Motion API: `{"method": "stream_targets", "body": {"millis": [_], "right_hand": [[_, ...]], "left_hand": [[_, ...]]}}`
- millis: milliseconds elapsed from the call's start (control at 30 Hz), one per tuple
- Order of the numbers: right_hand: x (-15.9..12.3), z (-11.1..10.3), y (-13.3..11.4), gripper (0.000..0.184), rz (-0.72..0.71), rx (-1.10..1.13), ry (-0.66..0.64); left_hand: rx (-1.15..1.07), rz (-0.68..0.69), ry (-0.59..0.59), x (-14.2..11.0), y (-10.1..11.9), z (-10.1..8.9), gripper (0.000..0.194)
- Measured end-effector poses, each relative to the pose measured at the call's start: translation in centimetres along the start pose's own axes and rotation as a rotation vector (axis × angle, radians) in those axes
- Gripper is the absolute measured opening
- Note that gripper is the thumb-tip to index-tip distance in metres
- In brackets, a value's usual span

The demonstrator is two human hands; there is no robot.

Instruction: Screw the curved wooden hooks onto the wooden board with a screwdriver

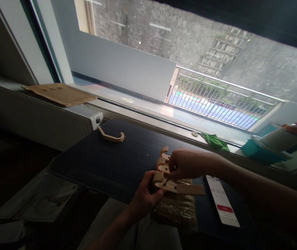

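Observation:
My left hand (148,192) is closed round the curled end of the nearest wooden hook (189,189), thumb in front and fingers behind. That hook has dark round holes or screws in its flat part. My right hand (182,163) is a fist just above it, closed on a thin dark tool (167,181), perhaps a hex key, whose tip meets the hook near the curl. Two more curled wooden hooks show behind, partly covered by my right hand. Under the hooks lies a brown block in clear plastic wrap (176,210).
On the dark table (127,159), another wooden hook (112,138) lies at the far left. A phone (224,203) showing a timer is at the right. The windowsill holds a brown envelope (61,94), a green cloth (215,141) and a teal container (263,151).

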State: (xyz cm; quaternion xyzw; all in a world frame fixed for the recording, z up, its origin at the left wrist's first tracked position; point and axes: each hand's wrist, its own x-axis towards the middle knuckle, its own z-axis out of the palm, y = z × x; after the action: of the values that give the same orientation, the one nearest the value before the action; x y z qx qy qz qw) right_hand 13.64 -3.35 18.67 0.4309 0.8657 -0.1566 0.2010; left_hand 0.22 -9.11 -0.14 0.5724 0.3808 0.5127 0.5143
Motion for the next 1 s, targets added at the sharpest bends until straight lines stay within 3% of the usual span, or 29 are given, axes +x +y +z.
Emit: {"method": "stream_targets", "body": {"millis": [133, 233, 367, 533, 667, 1000], "right_hand": [[0.2, 0.1, 0.5, 0.032, 0.080, 0.038, -0.047], [-0.6, -0.5, 0.0, 0.032, 0.079, -0.075, -0.021], [-2.0, -1.3, -1.1, 0.035, 0.019, -0.188, -0.020], [-2.3, -1.4, -1.4, 0.015, -0.124, -0.193, 0.051], [-2.0, -1.0, -1.0, 0.014, -0.196, -0.150, 0.088], [-1.8, -0.1, -1.0, 0.027, -0.063, -0.109, 0.100]], "left_hand": [[0.004, -0.003, 0.001, 0.0, -0.1, 0.0, 0.034], [0.007, -0.001, 0.007, 0.0, 0.0, 0.0, 0.034], [0.006, 0.005, 0.006, 0.0, 0.3, 0.0, 0.032], [0.007, 0.009, 0.001, 0.0, 0.4, 0.0, 0.031], [0.009, 0.008, -0.004, -0.1, 0.3, 0.0, 0.031], [0.011, -0.002, 0.005, 0.0, 0.2, 0.0, 0.034]]}}
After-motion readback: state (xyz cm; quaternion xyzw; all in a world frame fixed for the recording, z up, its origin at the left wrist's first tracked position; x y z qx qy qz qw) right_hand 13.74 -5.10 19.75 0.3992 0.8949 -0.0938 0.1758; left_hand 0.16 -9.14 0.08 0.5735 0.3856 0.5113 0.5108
